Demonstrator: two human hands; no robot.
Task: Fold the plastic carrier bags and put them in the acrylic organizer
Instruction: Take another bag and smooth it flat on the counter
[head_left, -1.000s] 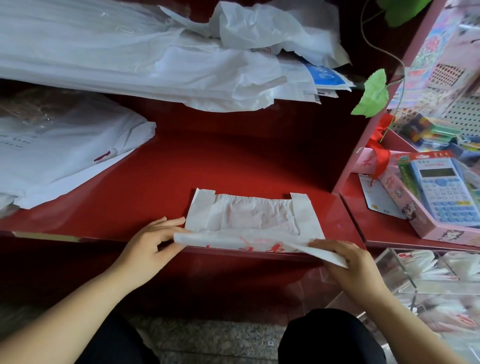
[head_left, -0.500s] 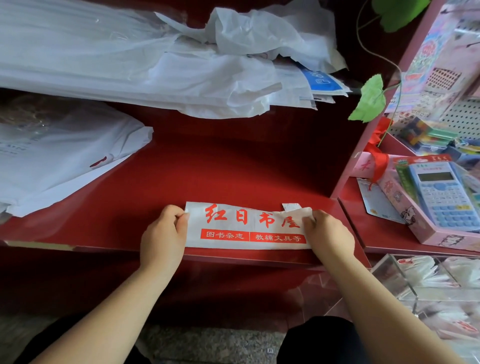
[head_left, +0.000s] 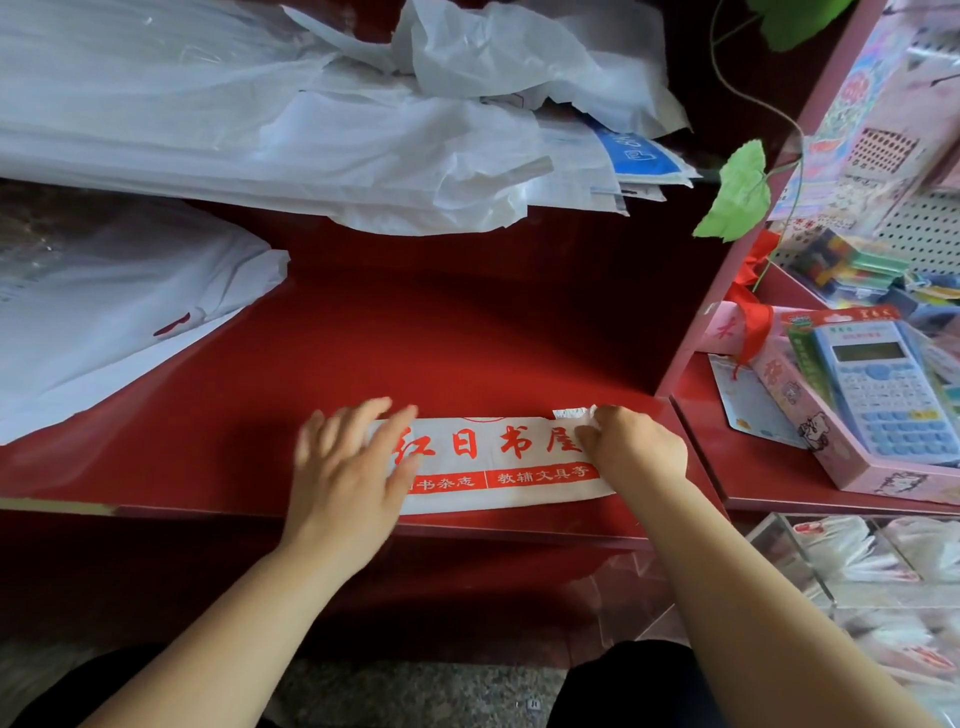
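Observation:
A white carrier bag (head_left: 498, 462) with red printed characters lies folded into a long strip near the front edge of the red shelf (head_left: 467, 343). My left hand (head_left: 348, 462) lies flat on the strip's left end with fingers spread, blurred by motion. My right hand (head_left: 631, 449) holds the strip's right end, its fingers curled on the bag's corner. At the lower right stands the clear acrylic organizer (head_left: 789, 561), with folded bags inside it.
A heap of loose white bags (head_left: 311, 114) overhangs the shelf from above, and another stack (head_left: 104, 312) lies at the left. A pink box with a blue calculator (head_left: 878, 384) sits on the right shelf beside stationery. A green leaf (head_left: 737, 192) hangs nearby.
The bag went from half open with handles showing to a narrow folded strip. My left hand then opened and slid right across the strip, while my right hand stayed at the right end.

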